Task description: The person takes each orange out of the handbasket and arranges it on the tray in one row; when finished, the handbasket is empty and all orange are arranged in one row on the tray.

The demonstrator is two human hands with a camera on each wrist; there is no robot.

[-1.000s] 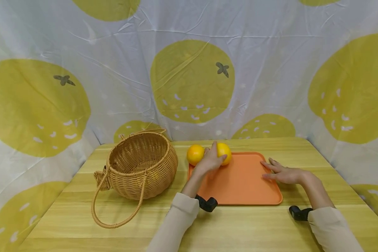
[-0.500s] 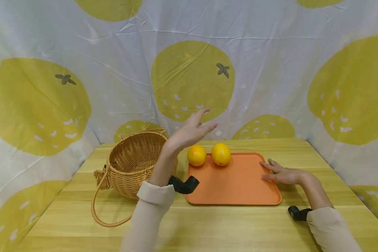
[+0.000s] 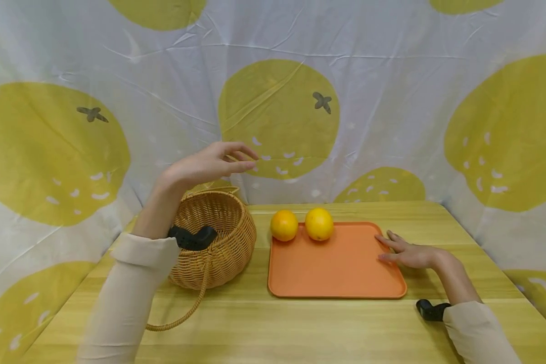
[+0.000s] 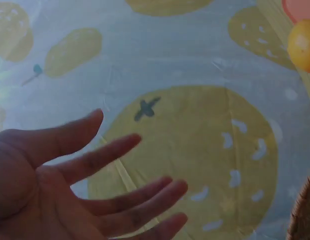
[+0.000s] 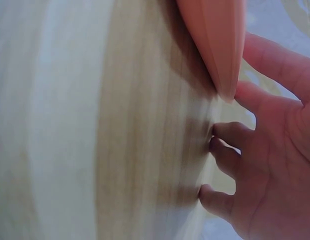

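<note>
My left hand (image 3: pixel 205 164) hovers above the wicker basket (image 3: pixel 229 263), fingers extended with nothing in them. In the left wrist view its fingers (image 4: pixel 132 215) spread apart in front of the printed cloth. Two oranges (image 3: pixel 284 225) (image 3: pixel 319 224) sit side by side along the back left of the orange tray (image 3: pixel 338 268). At the tray's right edge rests my right hand (image 3: pixel 414 254). The right wrist view shows its thumb and index finger at the tray's rim (image 5: pixel 222 50), while the other fingertips (image 5: pixel 209 195) meet the tabletop. My left forearm hides part of the basket.
The basket's handle (image 3: pixel 182 321) hangs down over the front of the wooden table (image 3: pixel 300 328). A white cloth (image 3: pixel 382 116) printed with large yellow fruits surrounds the back and sides. A black camera mount (image 3: pixel 193 238) sticks out from each wrist.
My left hand has let go of the orange on the tray, then risen and moved left to above the basket. The right hand stays at the tray's edge.
</note>
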